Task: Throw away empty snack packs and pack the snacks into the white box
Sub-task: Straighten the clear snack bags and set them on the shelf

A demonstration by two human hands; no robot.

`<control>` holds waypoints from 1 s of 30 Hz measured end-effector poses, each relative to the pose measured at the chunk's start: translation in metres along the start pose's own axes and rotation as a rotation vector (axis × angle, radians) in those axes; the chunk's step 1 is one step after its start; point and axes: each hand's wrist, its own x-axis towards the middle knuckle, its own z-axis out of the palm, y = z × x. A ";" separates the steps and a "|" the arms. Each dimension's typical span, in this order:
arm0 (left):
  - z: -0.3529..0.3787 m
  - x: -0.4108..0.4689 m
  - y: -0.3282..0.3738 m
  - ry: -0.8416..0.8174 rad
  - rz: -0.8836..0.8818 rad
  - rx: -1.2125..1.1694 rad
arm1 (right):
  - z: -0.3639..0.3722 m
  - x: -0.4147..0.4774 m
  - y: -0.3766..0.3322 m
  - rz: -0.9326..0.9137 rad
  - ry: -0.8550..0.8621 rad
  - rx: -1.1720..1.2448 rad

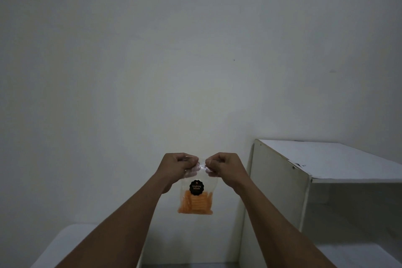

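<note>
A clear snack pack [195,199] hangs upright in the air in front of a bare wall. It has a round black label and orange sticks filling its lower half. My left hand [177,167] pinches the pack's top edge on the left side. My right hand [226,166] pinches the same top edge on the right side. Both hands are held up at the same height, knuckles toward me, fingertips almost touching. The white box is not in view.
A white open-fronted shelf unit [326,163] stands at the right against the wall. A pale surface [71,243] shows at the lower left, partly behind my left forearm. The plain wall fills the upper view.
</note>
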 end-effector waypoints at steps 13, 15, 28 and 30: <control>-0.002 0.010 -0.001 0.172 -0.013 0.128 | 0.009 0.004 0.005 -0.050 0.111 -0.072; 0.002 0.013 -0.002 0.246 -0.023 0.194 | 0.012 0.003 0.007 -0.064 0.146 -0.114; 0.024 0.011 0.014 0.261 -0.312 0.004 | 0.023 -0.007 0.017 -0.125 0.185 -0.304; 0.023 0.012 0.015 0.261 -0.301 -0.020 | 0.021 -0.007 0.018 -0.124 0.176 -0.283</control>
